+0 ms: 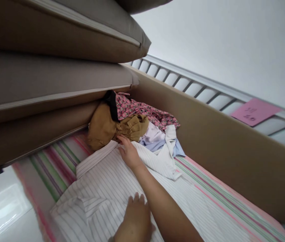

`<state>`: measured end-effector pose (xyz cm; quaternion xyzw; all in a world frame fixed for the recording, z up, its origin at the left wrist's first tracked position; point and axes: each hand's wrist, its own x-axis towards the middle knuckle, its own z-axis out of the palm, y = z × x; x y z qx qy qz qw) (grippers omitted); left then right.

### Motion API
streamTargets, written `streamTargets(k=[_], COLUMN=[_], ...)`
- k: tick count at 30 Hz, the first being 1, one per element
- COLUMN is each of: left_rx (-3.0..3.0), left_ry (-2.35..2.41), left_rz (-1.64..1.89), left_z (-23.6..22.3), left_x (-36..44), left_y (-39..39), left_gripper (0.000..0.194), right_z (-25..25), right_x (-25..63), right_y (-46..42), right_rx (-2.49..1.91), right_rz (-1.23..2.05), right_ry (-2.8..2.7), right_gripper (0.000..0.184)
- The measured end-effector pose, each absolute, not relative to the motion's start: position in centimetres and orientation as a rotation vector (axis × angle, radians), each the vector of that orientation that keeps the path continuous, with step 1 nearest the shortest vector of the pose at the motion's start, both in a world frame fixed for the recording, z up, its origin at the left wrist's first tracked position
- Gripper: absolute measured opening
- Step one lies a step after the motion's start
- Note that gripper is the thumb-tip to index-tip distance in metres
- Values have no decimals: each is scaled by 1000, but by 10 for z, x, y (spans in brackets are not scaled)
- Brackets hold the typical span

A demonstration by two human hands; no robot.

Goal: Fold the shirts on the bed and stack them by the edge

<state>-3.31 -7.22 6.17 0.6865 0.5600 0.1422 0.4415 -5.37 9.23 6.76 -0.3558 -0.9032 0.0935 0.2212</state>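
Note:
A white shirt with thin dark stripes (102, 191) lies spread on a mattress covered by a sheet with pink, green and white stripes (54, 164). My right hand (128, 154) reaches far forward and lies flat on the shirt near its collar, fingers stretched toward a mustard-brown garment (107, 127). My left hand (135, 218) rests palm down on the middle of the shirt, fingers extended and close together. Neither hand grips anything.
Beyond the shirt is a pile of clothes: a pink floral garment (145, 111) and white and light blue pieces (161, 143). Grey-brown cushions (44, 80) are stacked at left. A beige side panel (220, 141), a white slatted rail and a pink note (254, 111) run along the right.

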Motion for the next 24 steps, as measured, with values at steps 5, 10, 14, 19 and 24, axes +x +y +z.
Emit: streamTargets(k=[5,10,14,19,24], left_rx=[1718,1659,1628,1513,1422], left_ry=[1439,1414,1273,1223,1200], left_rz=[276,376,502,571,666], left_z=[72,70,67,74,66], left_x=[-37,-33,-30,-29,-23], left_y=[-70,-72,-70,-67,-67], left_gripper=[67,68,62,55,53], right_z=[78,80,66,52,76], right_x=[70,168,172,160,172], right_y=[123,152,173,200,213], right_rx=[-1607,-2092,-2155,-2182,-2168], right_rz=[137,68,87,160,224], right_ry=[-2099,-1767,-1770,-1738,-1644], right_gripper=[40,46,52,60,42])
